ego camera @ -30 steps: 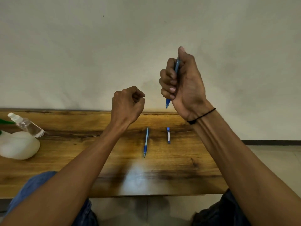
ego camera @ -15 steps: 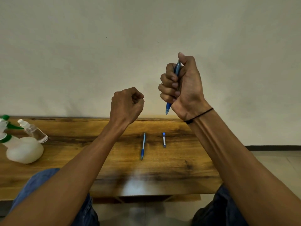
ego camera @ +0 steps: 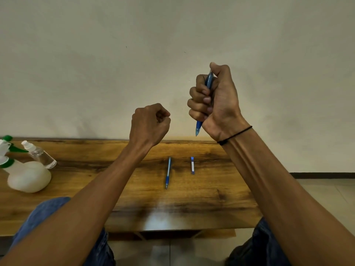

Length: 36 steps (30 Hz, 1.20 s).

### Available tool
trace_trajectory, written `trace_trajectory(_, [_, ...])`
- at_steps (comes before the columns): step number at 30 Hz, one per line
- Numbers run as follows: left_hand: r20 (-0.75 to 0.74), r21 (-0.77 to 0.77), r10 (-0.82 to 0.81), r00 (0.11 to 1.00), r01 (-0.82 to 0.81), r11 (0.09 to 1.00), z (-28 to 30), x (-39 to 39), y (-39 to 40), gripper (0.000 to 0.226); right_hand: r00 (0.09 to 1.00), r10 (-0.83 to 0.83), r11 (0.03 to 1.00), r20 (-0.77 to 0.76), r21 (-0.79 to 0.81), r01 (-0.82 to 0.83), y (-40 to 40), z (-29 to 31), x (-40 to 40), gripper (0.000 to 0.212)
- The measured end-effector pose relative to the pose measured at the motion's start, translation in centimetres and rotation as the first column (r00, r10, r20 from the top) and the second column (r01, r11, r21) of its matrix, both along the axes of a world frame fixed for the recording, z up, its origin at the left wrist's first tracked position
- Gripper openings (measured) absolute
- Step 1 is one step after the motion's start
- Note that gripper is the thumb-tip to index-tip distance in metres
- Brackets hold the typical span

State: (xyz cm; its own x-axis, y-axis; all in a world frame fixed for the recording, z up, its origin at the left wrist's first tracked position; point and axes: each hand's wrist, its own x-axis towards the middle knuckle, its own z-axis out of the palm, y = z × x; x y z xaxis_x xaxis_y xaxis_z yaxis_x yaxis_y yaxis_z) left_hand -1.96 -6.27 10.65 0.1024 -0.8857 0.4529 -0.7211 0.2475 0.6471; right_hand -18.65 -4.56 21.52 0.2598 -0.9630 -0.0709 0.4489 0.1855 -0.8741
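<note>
The wooden table carries a white trigger spray bottle and a small clear spray bottle at its left end. Above its far edge the right hand is fisted round a blue pen, tip down and thumb at its top, with the left hand clenched, seemingly empty, beside it. If the fingers slacken under a hard thumb press, the pen could slip through and knock the second pen or the small blue-and-white piece below it rolling.

White spray bottle, small clear bottle, wooden table
</note>
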Motion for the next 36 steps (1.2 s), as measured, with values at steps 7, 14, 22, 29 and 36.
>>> trace_trajectory(7, [0.01,-0.001,-0.006,1.0,0.006,1.0,0.1,-0.1,0.1,0.016,1.0,-0.008,1.0,-0.003,0.006,0.008,0.2,0.5,-0.1,0.057])
trace_trajectory(14, [0.017,0.0,-0.005,1.0,0.005,1.0,-0.2,0.1,-0.1,0.015,1.0,-0.016,1.0,-0.001,0.011,0.016,0.2,0.6,-0.2,0.055])
trace_trajectory(22, [0.031,0.025,-0.012,0.999,0.012,1.0,-0.4,0.3,0.0,0.016,0.999,-0.032,0.999,0.029,0.045,0.03,0.2,0.4,-0.1,0.056])
trace_trajectory(29, [0.062,0.031,-0.03,0.998,0.028,0.999,-0.7,0.4,0.0,0.015,0.997,-0.045,0.995,0.057,0.088,0.04,0.2,0.2,-0.5,0.056])
trace_trajectory(36, [0.117,0.046,-0.033,0.993,0.028,0.999,-1.3,0.4,-0.1,0.015,0.994,-0.068,0.99,0.082,0.131,0.056,-0.1,-0.1,-0.6,0.056])
